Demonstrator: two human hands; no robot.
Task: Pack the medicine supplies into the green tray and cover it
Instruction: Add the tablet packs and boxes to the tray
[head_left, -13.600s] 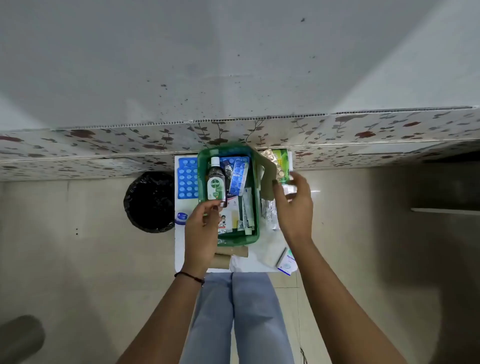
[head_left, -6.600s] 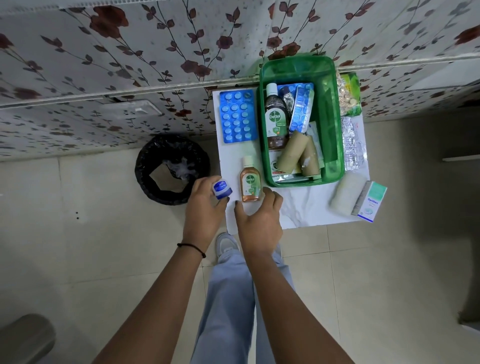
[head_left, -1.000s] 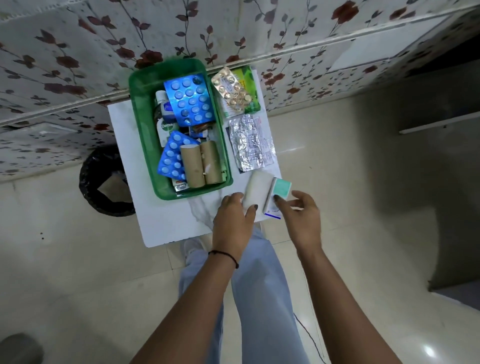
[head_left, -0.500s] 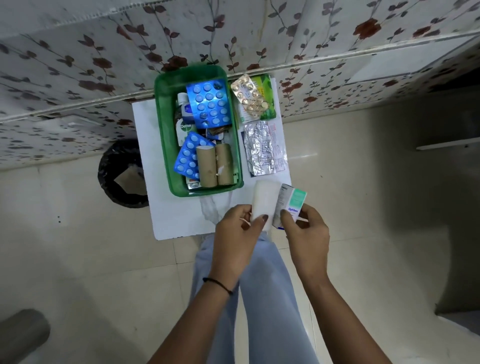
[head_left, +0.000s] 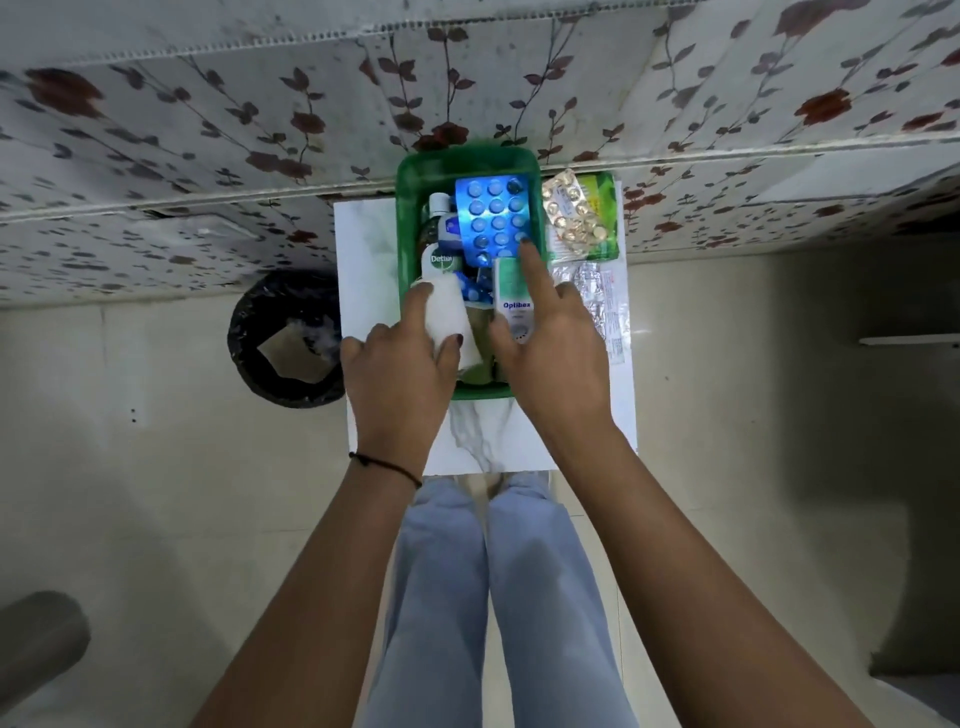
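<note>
The green tray stands on a small white table. Inside it lie a blue blister pack, a Dettol bottle and other supplies. My left hand holds a white gauze roll over the tray's near left part. My right hand holds a white and teal Optibex box over the tray's near right part, forefinger stretched to the blister pack. Right of the tray lie a gold pill strip, a green packet and a silver strip.
A black-lined bin stands on the floor left of the table. A flowered wall panel runs behind the table. My legs in light blue trousers are below the table's near edge. A grey object sits at bottom left.
Both hands lifted the gauze roll and the Optibex box from the table's near right corner and carried them forward and left over the tray.
</note>
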